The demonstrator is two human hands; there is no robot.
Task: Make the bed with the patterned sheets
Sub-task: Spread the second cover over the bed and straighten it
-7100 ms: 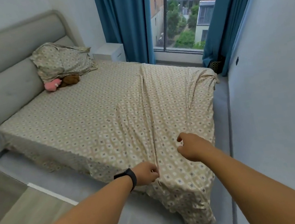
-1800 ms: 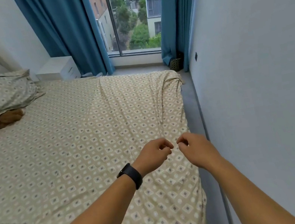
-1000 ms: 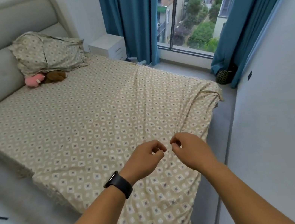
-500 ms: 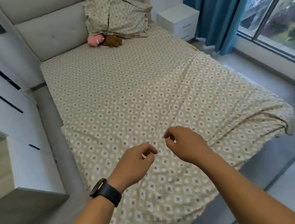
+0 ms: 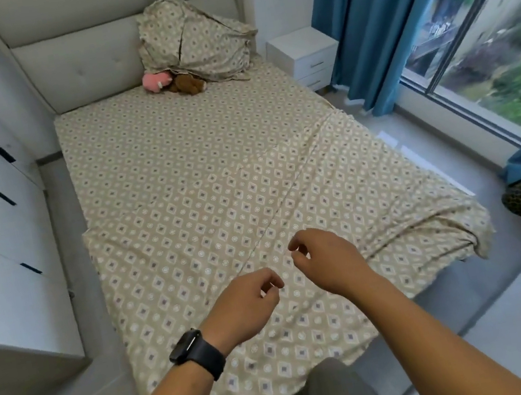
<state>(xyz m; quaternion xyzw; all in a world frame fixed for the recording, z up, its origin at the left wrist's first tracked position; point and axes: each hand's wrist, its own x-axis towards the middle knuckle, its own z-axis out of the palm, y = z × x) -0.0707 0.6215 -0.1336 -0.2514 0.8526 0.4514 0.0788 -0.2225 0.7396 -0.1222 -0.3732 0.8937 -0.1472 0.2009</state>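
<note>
The beige diamond-patterned sheet (image 5: 180, 183) covers the mattress from the headboard to the foot. A thin raised crease (image 5: 289, 192) runs diagonally from near my hands toward the window side. The sheet is bunched and wrinkled at the right foot corner (image 5: 463, 231). My left hand (image 5: 246, 304), with a black watch on the wrist, and my right hand (image 5: 327, 260) hover just above the foot end on either side of the crease. Their fingers are loosely curled and hold nothing. A matching patterned pillow (image 5: 197, 44) leans on the headboard.
A pink soft toy (image 5: 157, 81) and a brown one (image 5: 188, 84) lie under the pillow. A white nightstand (image 5: 303, 54), blue curtains (image 5: 360, 23) and the window are on the right. White cabinets (image 5: 18, 309) line the narrow left aisle. My grey-clad knee (image 5: 342, 392) meets the foot edge.
I have moved round from the bed's corner to its foot. My fingers, pinched together at the crease before, have loosened, and the right hand has drifted slightly up and away.
</note>
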